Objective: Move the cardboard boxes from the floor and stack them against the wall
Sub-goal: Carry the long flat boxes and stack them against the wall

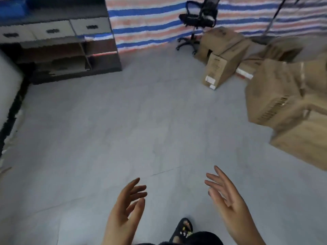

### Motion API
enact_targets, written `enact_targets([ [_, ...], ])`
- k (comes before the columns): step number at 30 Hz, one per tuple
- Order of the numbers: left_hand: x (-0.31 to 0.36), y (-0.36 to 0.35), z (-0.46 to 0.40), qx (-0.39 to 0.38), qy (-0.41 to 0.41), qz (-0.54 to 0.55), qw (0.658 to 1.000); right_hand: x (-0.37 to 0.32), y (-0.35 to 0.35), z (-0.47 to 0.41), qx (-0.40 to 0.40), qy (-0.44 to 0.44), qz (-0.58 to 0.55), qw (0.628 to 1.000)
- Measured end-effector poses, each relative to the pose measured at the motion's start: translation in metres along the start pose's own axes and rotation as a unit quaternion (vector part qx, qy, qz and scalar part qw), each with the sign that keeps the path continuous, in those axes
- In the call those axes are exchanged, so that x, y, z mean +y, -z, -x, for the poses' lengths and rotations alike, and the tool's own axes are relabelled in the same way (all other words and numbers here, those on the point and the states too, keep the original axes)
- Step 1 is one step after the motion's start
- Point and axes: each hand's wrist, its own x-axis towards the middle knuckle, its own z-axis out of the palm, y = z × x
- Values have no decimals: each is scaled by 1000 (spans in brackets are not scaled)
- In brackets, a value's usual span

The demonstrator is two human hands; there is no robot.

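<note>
A grey floor [141, 112] runs to a striped tarp wall [150, 23]. The cardboard boxes [276, 96] lie scattered at right. Left hand [123, 214] and right hand [228, 200] hover spread, holding nothing; seemingly between loads, so next reach right and grip one.

At three o'clock the large tan cardboard boxes [290, 110] are blurred and cut by the edge, labels unreadable.
</note>
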Motion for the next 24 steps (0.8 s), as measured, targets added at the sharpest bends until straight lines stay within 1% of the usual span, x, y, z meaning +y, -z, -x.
enact_targets([
  [3,23,-60,-23,-71,-11,-21,997,5,55,-9,82,-15,-21,996],
  [6,39,-105,-44,-123,-14,-46,991,12,92,-13,127,-29,-35,991],
  [10,47,-151,-74,-171,-17,-72,982,24,123,-29,177,-59,-39,982],
  [13,52,-182,-105,-188,-13,-90,978,32,143,-60,200,-81,-34,976],
  [17,64,-227,-166,-205,-24,-102,973,37,169,-124,208,-90,-19,974],
  [24,106,-307,-316,-207,-42,-75,975,16,216,-281,223,-81,-20,971],
])
